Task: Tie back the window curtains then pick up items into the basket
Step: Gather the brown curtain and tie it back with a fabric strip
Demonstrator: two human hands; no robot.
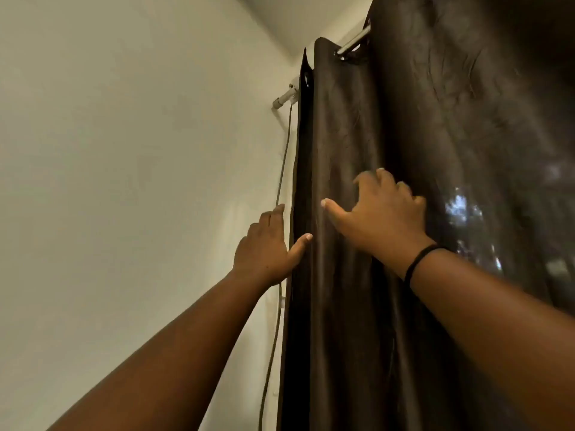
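Against the wall on the right side of the view hangs the dark brown curtain, gathered in vertical folds and threaded by eyelets onto a metal curtain rod; the rod's white end bracket is fixed to the pale wall just left of the curtain's outer edge; daylight shows faintly through the fabric at the right. The right hand lies spread against the front of the curtain, fingers apart and slightly bent, thumb extended to the left along a fold; its grip is apart, pressing on the cloth rather than clamped on it; a black band circles the right wrist. The left hand is at the curtain's left edge; its thumb touches the outermost fold and its fingers reach up alongside the edge, straight and together; whether they pass behind the fabric cannot be told. A thin grey cord runs down the wall from the bracket, just beside the curtain edge and behind the left hand. Both forearms reach upward from the lower corners of the view.
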